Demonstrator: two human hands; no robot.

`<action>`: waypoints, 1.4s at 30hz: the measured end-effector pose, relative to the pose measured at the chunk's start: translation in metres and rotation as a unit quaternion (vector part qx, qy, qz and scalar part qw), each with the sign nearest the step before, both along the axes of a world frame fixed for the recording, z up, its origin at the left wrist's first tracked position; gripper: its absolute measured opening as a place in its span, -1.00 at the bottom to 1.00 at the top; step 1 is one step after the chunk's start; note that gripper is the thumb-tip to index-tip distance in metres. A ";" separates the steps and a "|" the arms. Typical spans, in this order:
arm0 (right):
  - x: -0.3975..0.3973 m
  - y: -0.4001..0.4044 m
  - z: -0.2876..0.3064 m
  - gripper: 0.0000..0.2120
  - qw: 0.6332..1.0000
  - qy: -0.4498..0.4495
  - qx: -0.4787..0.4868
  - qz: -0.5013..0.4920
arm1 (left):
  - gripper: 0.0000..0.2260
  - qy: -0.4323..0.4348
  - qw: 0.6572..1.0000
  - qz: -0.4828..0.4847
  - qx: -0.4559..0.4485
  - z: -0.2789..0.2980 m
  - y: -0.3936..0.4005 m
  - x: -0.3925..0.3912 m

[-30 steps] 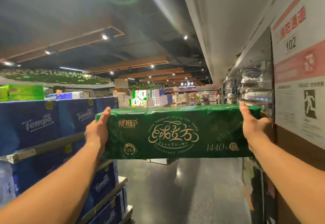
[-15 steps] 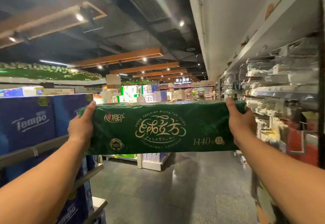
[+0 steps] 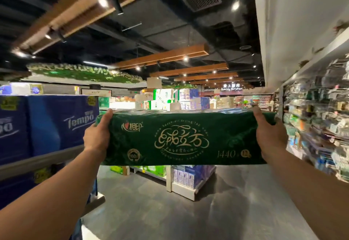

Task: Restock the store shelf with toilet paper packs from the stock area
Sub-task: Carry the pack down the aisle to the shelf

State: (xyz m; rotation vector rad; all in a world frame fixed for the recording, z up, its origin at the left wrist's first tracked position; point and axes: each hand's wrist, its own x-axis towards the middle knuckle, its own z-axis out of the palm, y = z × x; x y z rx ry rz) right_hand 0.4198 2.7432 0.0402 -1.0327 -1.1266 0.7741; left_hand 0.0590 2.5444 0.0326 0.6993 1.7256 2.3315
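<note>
I hold the long dark-green plastic-wrapped toilet paper pack (image 3: 184,138) out in front at chest height, level, over the open grey aisle floor (image 3: 188,211). My left hand (image 3: 97,137) clamps its left end and my right hand (image 3: 269,136) its right end; each thumb lies up over the top edge, and the other fingers wrap behind the pack where I cannot see them, so I judge both grips closed on the wrapping rather than flat against it. The pack spans the whole gap between the two sets of fingers, its gold lettering facing me, with nothing under it. To carry it well, I think I should keep equal inward pressure from both ends so the soft rolls do not sag in the middle, keep it level, and turn my body toward the target shelf rather than twisting the pack. Left of my left fingers, just beside them, stand the blue Tempo tissue packs (image 3: 62,122) on a grey metal shelf (image 3: 43,159); right of my right fingers is a blurred rack of hanging goods (image 3: 319,119). Which shelf takes this pack I cannot tell.
</note>
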 end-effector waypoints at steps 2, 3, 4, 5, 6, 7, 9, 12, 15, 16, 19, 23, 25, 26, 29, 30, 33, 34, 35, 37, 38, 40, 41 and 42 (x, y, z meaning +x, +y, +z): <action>-0.029 0.058 0.003 -0.08 1.000 -0.007 -0.003 0.023 | -0.29 -0.008 1.000 0.025 -0.007 0.003 0.039 -0.024; -0.043 0.085 0.003 -0.10 0.999 -0.011 -0.005 0.036 | -0.30 -0.013 0.999 0.035 -0.010 0.002 0.058 -0.038; -0.059 0.111 0.002 -0.10 0.999 -0.014 -0.009 0.048 | -0.31 -0.016 0.999 0.041 -0.014 0.001 0.077 -0.051; -0.074 0.136 0.001 -0.11 0.998 -0.014 -0.010 0.057 | -0.32 -0.016 0.999 0.046 -0.014 0.000 0.095 -0.064; -0.090 0.160 -0.001 -0.11 0.998 -0.010 -0.007 0.063 | -0.31 -0.015 0.999 0.048 -0.010 -0.002 0.114 -0.078; -0.107 0.184 -0.002 -0.11 0.998 -0.007 -0.005 0.067 | -0.29 -0.015 0.998 0.053 -0.008 -0.004 0.134 -0.093; -0.142 0.228 -0.008 -0.09 0.997 -0.002 -0.013 0.076 | -0.33 -0.010 0.998 0.057 -0.007 -0.008 0.175 -0.122; -0.197 0.290 -0.014 -0.07 0.996 -0.005 -0.017 0.085 | -0.32 -0.011 0.997 0.071 -0.015 -0.014 0.235 -0.171; -0.259 0.353 -0.009 -0.03 0.996 -0.002 -0.016 0.092 | -0.24 -0.017 0.996 0.083 -0.013 -0.013 0.294 -0.227; -0.279 0.376 -0.008 -0.04 0.995 0.005 -0.016 0.098 | -0.28 -0.021 0.996 0.088 -0.013 -0.011 0.313 -0.245; -0.333 0.441 -0.009 -0.19 0.993 0.006 -0.017 0.120 | -0.43 -0.016 0.995 0.095 -0.014 -0.006 0.368 -0.294; -0.412 0.525 -0.019 -0.17 0.990 0.001 -0.029 0.136 | -0.41 -0.002 0.993 0.113 -0.020 -0.007 0.438 -0.360; -0.458 0.565 -0.024 -0.11 0.987 0.008 -0.031 0.158 | -0.40 0.001 0.991 0.129 -0.024 -0.009 0.469 -0.393; -0.482 0.586 -0.026 -0.09 0.986 0.010 -0.025 0.162 | -0.39 0.005 0.990 0.141 -0.021 -0.011 0.484 -0.410; -0.553 0.640 -0.026 -0.11 0.983 -0.002 -0.013 0.184 | -0.46 -0.001 0.984 0.177 -0.010 -0.015 0.527 -0.462; -0.577 0.655 -0.024 -0.11 0.980 -0.010 -0.009 0.201 | -0.48 -0.004 0.983 0.186 -0.007 -0.015 0.540 -0.478; -0.659 0.710 -0.013 0.00 0.975 -0.006 0.006 0.224 | -0.26 -0.023 0.973 0.231 -0.004 -0.014 0.575 -0.537; -0.687 0.727 -0.010 -0.06 0.973 -0.007 0.004 0.232 | -0.16 -0.028 0.966 0.256 -0.013 -0.014 0.584 -0.560; -0.714 0.743 -0.007 -0.15 0.970 -0.011 0.006 0.241 | -0.10 -0.030 0.962 0.273 -0.015 -0.014 0.591 -0.587; -0.767 0.768 -0.004 -0.26 0.966 -0.018 0.005 0.259 | -0.04 -0.041 0.954 0.298 -0.014 -0.015 0.606 -0.638; -0.794 0.781 -0.005 -0.28 0.963 -0.016 0.005 0.268 | -0.03 -0.039 0.951 0.305 -0.013 -0.014 0.614 -0.661; -0.847 0.804 -0.005 -0.29 0.960 -0.016 0.008 0.280 | -0.05 -0.029 0.951 0.307 -0.005 -0.015 0.629 -0.708; -0.874 0.815 -0.006 -0.28 0.959 -0.017 0.010 0.284 | -0.05 -0.029 0.951 0.307 0.004 -0.016 0.637 -0.731; -0.903 0.826 -0.009 -0.27 0.957 -0.020 0.006 0.288 | -0.04 -0.029 0.951 0.308 0.012 -0.015 0.648 -0.749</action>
